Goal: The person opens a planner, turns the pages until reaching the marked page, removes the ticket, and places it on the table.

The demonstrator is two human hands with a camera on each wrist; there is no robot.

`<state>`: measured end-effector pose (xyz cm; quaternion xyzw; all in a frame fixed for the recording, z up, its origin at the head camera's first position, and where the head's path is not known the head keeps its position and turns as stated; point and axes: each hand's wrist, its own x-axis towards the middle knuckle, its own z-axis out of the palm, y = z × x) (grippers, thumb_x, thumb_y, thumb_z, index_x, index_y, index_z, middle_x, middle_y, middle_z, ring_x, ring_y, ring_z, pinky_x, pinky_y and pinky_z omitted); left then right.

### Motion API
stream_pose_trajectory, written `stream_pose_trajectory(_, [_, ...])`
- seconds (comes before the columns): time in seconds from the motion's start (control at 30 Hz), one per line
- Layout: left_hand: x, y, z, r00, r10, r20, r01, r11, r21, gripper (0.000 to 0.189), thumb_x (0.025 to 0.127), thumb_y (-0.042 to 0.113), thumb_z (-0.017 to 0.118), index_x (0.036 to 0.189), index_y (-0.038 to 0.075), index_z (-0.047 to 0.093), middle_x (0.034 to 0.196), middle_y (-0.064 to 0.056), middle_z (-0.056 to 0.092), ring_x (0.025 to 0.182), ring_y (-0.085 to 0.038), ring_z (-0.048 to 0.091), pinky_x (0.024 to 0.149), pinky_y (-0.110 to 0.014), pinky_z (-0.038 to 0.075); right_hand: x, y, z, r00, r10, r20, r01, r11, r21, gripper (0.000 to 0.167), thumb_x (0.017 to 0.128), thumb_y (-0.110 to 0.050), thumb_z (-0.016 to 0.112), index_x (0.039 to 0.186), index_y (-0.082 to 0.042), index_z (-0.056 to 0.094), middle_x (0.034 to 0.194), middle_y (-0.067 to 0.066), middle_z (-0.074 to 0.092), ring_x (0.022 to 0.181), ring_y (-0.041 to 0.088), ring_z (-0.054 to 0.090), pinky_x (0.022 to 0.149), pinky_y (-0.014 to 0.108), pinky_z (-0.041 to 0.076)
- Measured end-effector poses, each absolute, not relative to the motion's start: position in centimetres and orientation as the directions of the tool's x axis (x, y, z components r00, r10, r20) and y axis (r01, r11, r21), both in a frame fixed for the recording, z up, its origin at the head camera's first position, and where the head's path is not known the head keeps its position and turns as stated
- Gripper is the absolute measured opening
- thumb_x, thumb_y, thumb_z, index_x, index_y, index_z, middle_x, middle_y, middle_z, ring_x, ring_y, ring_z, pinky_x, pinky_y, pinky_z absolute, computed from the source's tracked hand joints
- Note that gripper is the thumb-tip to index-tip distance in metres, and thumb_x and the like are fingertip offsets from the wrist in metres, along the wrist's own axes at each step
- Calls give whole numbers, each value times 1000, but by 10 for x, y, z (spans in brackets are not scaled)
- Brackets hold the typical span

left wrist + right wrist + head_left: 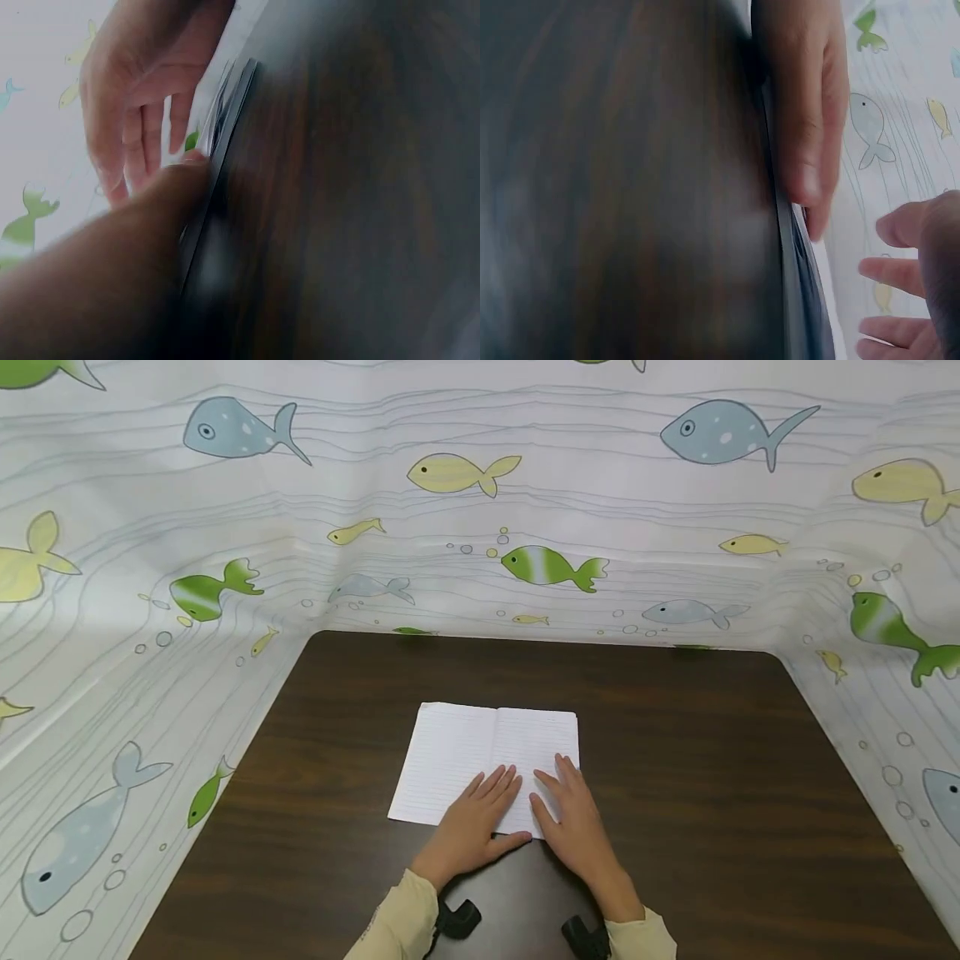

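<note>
White lined-paper notebook (457, 752) laid open at centre of dark-brown wood-grain table (697, 793). Left hand (470, 828) placed across near edge, right hand (579, 828) over right page; both relaxed, fingers extended, nothing gripped.

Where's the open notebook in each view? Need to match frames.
Head: notebook, just below centre, pages up.
Left wrist: notebook, edge-on, slanting strip left of centre.
Right wrist: notebook, edge-on, lower right of centre.
Shared landmark: fish-print sheet.

place: screened-off workspace, room type unclear | fish-print sheeting (570, 514) on three sides | wood-grain table (697, 777)
</note>
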<state>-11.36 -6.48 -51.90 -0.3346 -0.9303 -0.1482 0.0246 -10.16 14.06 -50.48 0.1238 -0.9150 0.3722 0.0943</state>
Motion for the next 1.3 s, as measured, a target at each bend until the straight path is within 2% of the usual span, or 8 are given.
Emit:
stream_pose_trajectory(0.17, [-109,-62,-518,-791,596,134,610,757,232,87,100,63,55,162,6,32,169,-9,27,158,-21,18,126,-38,19,-102,139,-499,-946,-206,250,-316,755,-575,44,99,-22,69,135,3,66,154,32,43,148,49,34,114,68,32])
stream_pose_trajectory(0.3, [-108,-57,-520,-802,577,156,596,756,270,86,100,61,57,161,5,33,168,-11,29,158,-22,19,126,-38,21,-101,138,-499,-946,-226,232,-319,776,-544,48,100,-23,67,138,5,62,153,35,43,148,49,34,114,66,33])
stream_pose_trajectory(0.57, [-107,-52,-522,-815,543,201,578,746,329,89,98,59,62,159,0,36,167,-15,32,156,-25,25,124,-41,27,-102,138,-500,-945,-261,199,-327,801,-501,52,101,-25,65,141,9,58,150,37,45,145,51,38,119,62,27])
stream_pose_trajectory(0.7, [-108,-55,-521,-833,524,179,546,724,421,105,90,62,72,161,-2,28,169,-17,25,158,-25,19,124,-41,27,-102,136,-501,-950,-275,150,-313,813,-491,58,101,-28,66,144,9,54,153,37,41,146,51,36,117,63,33])
stream_pose_trajectory(0.83, [-111,-61,-520,-845,507,167,511,676,531,119,83,57,82,163,-4,18,171,-20,16,159,-27,14,122,-44,30,-102,132,-499,-953,-291,84,-289,792,-538,66,100,-36,65,150,5,50,159,34,34,150,48,30,116,63,33])
stream_pose_trajectory(1.07, [-116,-74,-517,-840,513,180,491,573,656,112,86,36,87,162,-8,16,169,-26,16,156,-36,21,120,-53,32,-103,122,-497,-942,-329,71,-302,733,-610,72,101,-46,63,154,0,47,162,31,30,151,46,28,116,62,34])
stream_pose_trajectory(1.17, [-117,-79,-514,-864,485,135,418,543,729,115,84,36,88,163,-4,15,170,-24,15,156,-35,20,120,-54,30,-103,123,-498,-947,-309,90,-301,750,-589,69,101,-43,63,152,0,48,162,30,33,151,45,31,116,61,34])
stream_pose_trajectory(1.3, [-118,-84,-510,-882,464,86,359,540,761,121,81,40,90,165,1,13,171,-20,13,157,-32,17,121,-55,28,-104,126,-496,-960,-258,112,-279,818,-503,65,102,-40,61,149,4,51,159,32,36,150,47,31,120,62,26])
